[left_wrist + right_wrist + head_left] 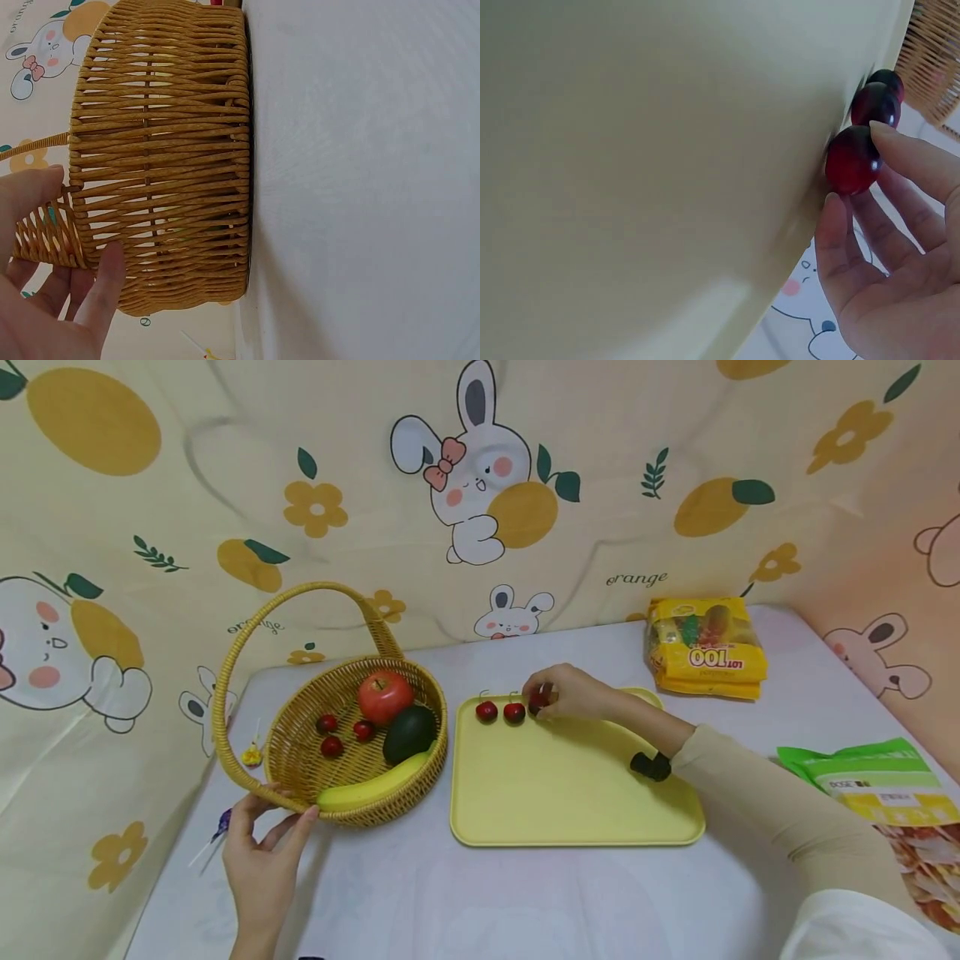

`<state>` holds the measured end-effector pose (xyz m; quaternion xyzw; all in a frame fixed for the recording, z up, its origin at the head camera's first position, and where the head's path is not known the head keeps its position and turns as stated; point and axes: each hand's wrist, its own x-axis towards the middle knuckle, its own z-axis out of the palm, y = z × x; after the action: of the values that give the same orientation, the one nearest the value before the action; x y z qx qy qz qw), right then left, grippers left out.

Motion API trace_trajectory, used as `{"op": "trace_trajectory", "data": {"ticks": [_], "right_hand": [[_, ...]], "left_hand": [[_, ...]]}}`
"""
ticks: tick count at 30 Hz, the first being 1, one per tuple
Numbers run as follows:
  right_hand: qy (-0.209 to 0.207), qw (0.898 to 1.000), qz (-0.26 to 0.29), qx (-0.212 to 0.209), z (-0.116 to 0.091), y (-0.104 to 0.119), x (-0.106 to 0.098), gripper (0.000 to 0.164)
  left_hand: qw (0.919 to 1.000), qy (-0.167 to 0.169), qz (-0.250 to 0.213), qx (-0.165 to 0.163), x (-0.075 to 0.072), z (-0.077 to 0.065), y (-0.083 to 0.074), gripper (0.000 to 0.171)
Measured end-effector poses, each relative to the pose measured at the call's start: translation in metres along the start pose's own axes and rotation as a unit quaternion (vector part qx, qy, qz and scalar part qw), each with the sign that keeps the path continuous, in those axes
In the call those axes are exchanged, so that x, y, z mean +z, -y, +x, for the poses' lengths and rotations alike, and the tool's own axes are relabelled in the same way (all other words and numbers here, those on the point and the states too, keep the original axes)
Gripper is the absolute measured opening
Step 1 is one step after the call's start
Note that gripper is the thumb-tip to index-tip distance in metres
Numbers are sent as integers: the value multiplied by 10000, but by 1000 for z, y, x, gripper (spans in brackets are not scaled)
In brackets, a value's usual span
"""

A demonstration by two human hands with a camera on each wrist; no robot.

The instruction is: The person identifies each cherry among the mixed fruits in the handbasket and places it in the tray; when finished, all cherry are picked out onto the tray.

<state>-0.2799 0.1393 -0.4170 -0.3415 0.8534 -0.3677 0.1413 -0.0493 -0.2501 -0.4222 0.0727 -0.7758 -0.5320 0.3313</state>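
My left hand [262,860] grips the wicker basket [435,760] at its near left rim, where the handle joins; in the left wrist view, thumb and fingers lie around that joint on the woven basket [165,165]. Inside are a banana [375,788], an avocado [410,735], a round red fruit [385,697] and several cherries [332,746]. At the far edge of the yellow tray [570,802], my right hand [577,693] pinches a dark red cherry [853,161] between thumb and fingers. Two more cherries, one nearer [513,712] and one farther left [487,711], line up beside it.
A yellow snack bag [705,647] stands at the back right. Another bag, green and yellow [885,793], lies by the right forearm. Left of the basket are a yellow lollipop [252,756] and a purple lollipop [224,822]. A printed cloth [337,427] rises behind the table.
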Motion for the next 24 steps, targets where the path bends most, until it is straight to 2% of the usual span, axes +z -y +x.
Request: {"op": "trace_trajectory", "data": {"ticks": [5,13,17,21,24], "right_hand": [[26,9999,-158,-8,-2,-1,1,32],[-8,9999,-103,-5,-6,1,-2,33],[-124,9997,-146,-177,-4,0,-6,28],[-272,9985,-51,-474,7,14,-15,26],[-324,9967,159,-723,26,40,-20,27]], "left_hand": [[10000,-2,9,-86,0,0,-1,55],[10000,19,61,46,2,-1,0,55],[10000,29,34,19,2,-1,0,54],[10000,-8,-59,-6,1,-1,0,53],[10000,-27,-88,-36,1,-1,0,53]]}}
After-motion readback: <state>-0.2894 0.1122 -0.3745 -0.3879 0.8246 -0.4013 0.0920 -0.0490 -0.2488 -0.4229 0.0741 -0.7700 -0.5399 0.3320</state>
